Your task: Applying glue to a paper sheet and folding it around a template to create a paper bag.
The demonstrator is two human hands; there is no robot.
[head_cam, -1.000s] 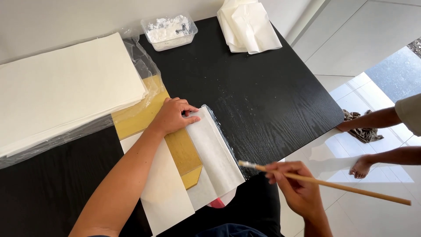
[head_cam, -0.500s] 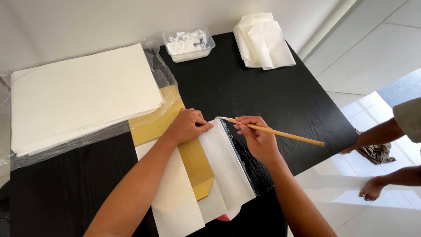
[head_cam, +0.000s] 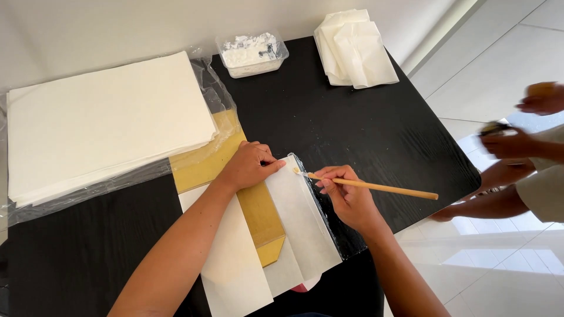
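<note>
The right hand (head_cam: 348,198) had brought its wooden brush (head_cam: 376,186) to the white sheet's (head_cam: 302,220) far edge—fingers pinching it—while the left hand (head_cam: 249,165) pressed flat, so pasting looked underway.

You've got bright daylight from the right, glare on the floor (head_cam: 470,246), the co-worker's hands (head_cam: 543,97) motion-blurred.

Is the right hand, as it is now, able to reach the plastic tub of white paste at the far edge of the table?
Probably yes. The right hand holds a wooden brush, and between it and the tub lies only bare black table. Nothing blocks the way; the arm would need to stretch forward.
</note>
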